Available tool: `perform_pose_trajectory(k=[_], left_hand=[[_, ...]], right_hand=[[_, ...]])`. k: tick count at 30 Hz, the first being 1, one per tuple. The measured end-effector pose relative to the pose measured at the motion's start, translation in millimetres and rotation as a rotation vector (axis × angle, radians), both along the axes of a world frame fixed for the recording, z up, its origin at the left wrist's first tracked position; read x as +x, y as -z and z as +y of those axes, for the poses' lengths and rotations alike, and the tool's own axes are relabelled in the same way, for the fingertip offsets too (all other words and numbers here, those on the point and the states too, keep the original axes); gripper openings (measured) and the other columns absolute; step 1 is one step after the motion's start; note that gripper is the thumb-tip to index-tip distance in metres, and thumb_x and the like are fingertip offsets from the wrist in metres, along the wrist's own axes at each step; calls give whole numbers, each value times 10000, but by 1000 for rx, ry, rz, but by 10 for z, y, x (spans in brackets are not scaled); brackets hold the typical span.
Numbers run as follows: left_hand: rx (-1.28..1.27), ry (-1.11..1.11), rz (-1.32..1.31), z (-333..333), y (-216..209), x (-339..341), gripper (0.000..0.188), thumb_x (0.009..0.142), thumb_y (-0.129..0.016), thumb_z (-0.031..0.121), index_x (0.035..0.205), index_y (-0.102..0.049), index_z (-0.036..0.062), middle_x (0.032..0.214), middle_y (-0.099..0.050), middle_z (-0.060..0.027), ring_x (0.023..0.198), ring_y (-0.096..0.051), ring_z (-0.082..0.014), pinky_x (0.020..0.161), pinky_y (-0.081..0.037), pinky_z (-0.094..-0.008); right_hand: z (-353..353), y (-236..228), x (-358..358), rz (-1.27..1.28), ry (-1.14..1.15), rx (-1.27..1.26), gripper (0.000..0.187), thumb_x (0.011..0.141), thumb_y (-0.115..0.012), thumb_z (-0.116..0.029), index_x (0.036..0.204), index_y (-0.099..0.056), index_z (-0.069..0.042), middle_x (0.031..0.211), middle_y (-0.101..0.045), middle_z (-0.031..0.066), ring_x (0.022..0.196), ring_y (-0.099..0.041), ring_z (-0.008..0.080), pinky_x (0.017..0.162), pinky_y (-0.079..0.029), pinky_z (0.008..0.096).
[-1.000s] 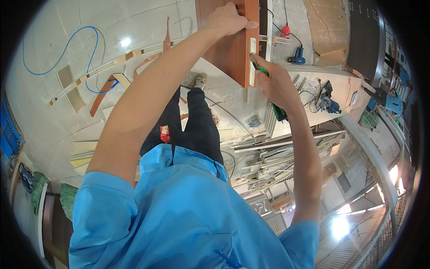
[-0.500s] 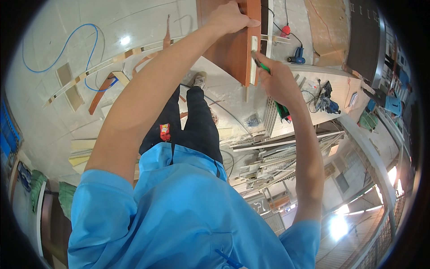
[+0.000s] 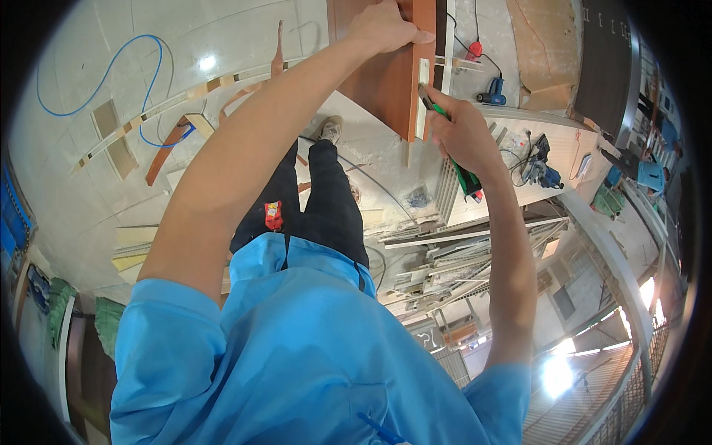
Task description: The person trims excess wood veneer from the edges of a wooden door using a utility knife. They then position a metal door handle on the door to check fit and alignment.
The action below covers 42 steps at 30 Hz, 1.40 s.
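Observation:
A reddish-brown wooden panel (image 3: pixel 378 96) stands before me, with a pale strip (image 3: pixel 423 122) along its right edge. My left hand (image 3: pixel 382 28) is closed over the upper part of the panel, its thumb lying across the edge; the other fingers are partly hidden. In my right hand (image 3: pixel 463 133) is a green and black utility knife (image 3: pixel 437 107). Its front end rests at or very near the pale strip; I cannot tell whether the blade touches. The green rear of the handle shows below the fist.
A blue heat gun (image 3: pixel 492 92) and a blue corded power tool (image 3: pixel 545 174) lie to the right. Long offcuts (image 3: pixel 452 259) are heaped at lower right. A blue hose (image 3: pixel 152 81) and wood scraps (image 3: pixel 169 152) lie at left. Another person (image 3: pixel 651 175) is at far right.
The knife has turned slightly in my right hand, and more of its green handle shows. My left hand stays on the panel.

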<state>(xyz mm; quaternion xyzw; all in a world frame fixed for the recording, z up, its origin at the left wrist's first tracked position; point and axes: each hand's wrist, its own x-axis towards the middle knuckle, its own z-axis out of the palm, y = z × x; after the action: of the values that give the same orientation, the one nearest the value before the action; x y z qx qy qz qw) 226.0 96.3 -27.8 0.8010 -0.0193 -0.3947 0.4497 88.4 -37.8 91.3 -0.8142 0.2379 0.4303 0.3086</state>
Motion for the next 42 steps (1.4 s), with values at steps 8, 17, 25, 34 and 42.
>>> perform_pose_trajectory(k=[8, 17, 25, 34, 42], left_hand=[[-83, -3, -30, -12, 123, -8, 886, 798, -834, 458, 1445, -500, -48, 1405, -606, -268, 1316, -577, -404, 1091, -478, -434], [-33, -5, -62, -46, 148, -9, 877, 792, -830, 484, 1419, -528, -49, 1400, -607, -271, 1325, -571, -399, 1100, -469, -439], [-93, -21, -85, -35, 166, -24, 863, 794, -833, 471, 1413, -535, -51, 1401, -614, -257, 1326, -576, -387, 1106, -466, -423], [-173, -63, -24, 46, 53, -55, 852, 804, -829, 425, 1441, -519, -48, 1419, -613, -238, 1334, -577, -370, 1119, -456, -407], [-75, -5, -31, -2, 75, -16, 836, 805, -826, 450, 1437, -540, -16, 1418, -609, -240, 1328, -575, -380, 1103, -468, -432]], right_hand=[[3, -19, 24, -116, -146, -20, 467, 990, -508, -103, 1451, -558, -56, 931, -697, 258, 795, -701, 361, 758, -527, 453], [38, 21, -157, -214, -206, -33, 473, 974, -537, -71, 1440, -544, 9, 1041, -688, 318, 939, -694, 450, 834, -520, 491], [75, -41, -282, -195, -151, -50, 470, 971, -525, -66, 1435, -552, 7, 1004, -684, 330, 941, -690, 454, 833, -518, 489], [14, 65, -274, -220, -112, 17, 514, 1008, -514, -93, 1521, -517, -69, 690, -532, 27, 553, -495, 99, 531, -428, 296], [-7, 37, -195, -154, -117, -22, 467, 977, -532, -82, 1441, -565, -33, 975, -664, 268, 873, -665, 378, 792, -507, 445]])
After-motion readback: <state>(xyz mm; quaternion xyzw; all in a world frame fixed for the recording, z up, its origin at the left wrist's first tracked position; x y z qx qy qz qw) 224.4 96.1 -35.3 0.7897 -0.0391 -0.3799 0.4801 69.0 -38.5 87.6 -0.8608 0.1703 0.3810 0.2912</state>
